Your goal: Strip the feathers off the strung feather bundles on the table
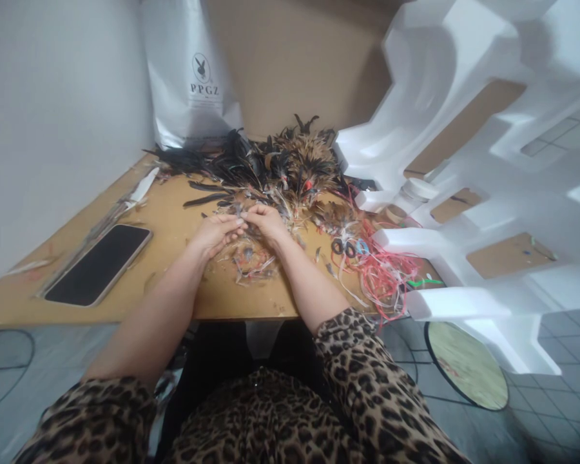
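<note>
Over the middle of the table, my left hand and my right hand meet at their fingertips. Both are closed in a pinch. A small brownish feather shows blurred at the fingertips; most of what they grip is hidden. Just beyond lie loose black feathers and a big heap of brown and black feathers. Beneath my hands is a scatter of feather scraps and reddish string bits.
Black-handled scissors lie to the right, beside tangled pink string. A phone rests at left. White foam pieces crowd the right edge. Behind stands a white printed bag. A round-topped stool is below right.
</note>
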A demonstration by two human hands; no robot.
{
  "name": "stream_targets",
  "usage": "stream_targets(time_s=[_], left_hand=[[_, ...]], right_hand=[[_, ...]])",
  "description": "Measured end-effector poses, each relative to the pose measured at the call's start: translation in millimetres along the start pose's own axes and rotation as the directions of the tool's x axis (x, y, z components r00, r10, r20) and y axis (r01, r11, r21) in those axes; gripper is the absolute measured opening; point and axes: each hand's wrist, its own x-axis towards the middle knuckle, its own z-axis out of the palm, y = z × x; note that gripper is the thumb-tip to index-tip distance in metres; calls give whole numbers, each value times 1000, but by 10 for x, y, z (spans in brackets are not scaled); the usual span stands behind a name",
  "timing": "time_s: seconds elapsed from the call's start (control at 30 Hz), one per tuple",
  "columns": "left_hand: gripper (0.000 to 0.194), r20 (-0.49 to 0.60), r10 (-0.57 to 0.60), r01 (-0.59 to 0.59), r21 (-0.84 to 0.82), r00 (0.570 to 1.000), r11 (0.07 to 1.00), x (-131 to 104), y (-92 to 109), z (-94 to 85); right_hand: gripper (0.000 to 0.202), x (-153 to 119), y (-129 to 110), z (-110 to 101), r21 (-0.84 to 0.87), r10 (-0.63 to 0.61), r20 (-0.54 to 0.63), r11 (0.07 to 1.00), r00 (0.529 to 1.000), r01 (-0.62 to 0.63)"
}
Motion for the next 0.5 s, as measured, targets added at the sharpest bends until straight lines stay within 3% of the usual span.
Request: stream_targets(time_s=[0.2,0.3,0.37,0.5], left_hand=[[13,-14,42,-42,43,999,998,-4,16,4],[9,-94,78,-78,1,993,997,12,51,-9],[6,-146,96,-104,-44,985,994,26,71,-27],[2,-193,115,-133,-82,974,988,42,81,-55]], right_hand=[[30,1,2,12,-15,30,42,999,999,-30],[24,30,-27,-75,-244,-82,-5,967,997,78],[18,44,-62,-164,-496,-130,42,858,991,134],[13,19,-142,-272,-812,-29,145,568,989,135]])
